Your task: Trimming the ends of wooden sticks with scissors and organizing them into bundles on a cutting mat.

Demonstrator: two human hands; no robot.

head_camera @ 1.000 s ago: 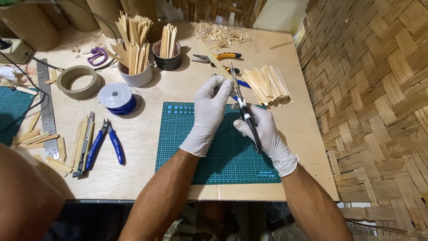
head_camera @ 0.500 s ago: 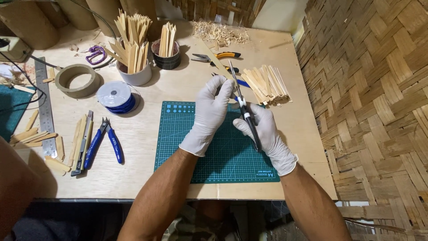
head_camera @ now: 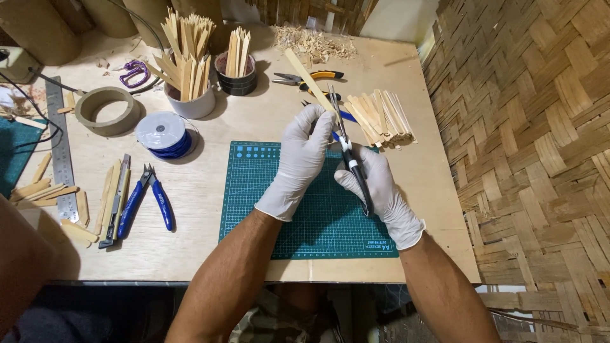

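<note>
Both my hands wear white gloves above a green cutting mat [head_camera: 254, 190]. My left hand [head_camera: 301, 159] pinches the near end of a long flat bamboo strip [head_camera: 306, 76] that slants up and away to the left. My right hand [head_camera: 375, 187] grips black-handled scissors [head_camera: 348, 149], their blades pointing away and meeting the strip near my left fingertips. A pile of cut bamboo strips [head_camera: 381, 117] lies just beyond my right hand.
A white cup [head_camera: 190, 101] and a black cup [head_camera: 237, 79] hold upright bamboo strips. A blue wire spool [head_camera: 162, 134], tape roll [head_camera: 107, 111], blue-handled pliers [head_camera: 149, 200], a utility knife [head_camera: 116, 203], a metal ruler [head_camera: 60, 149] and loose strips lie left. Woven bamboo wall stands right.
My hands and the scissors have stayed almost still. The view has shifted only slightly.
</note>
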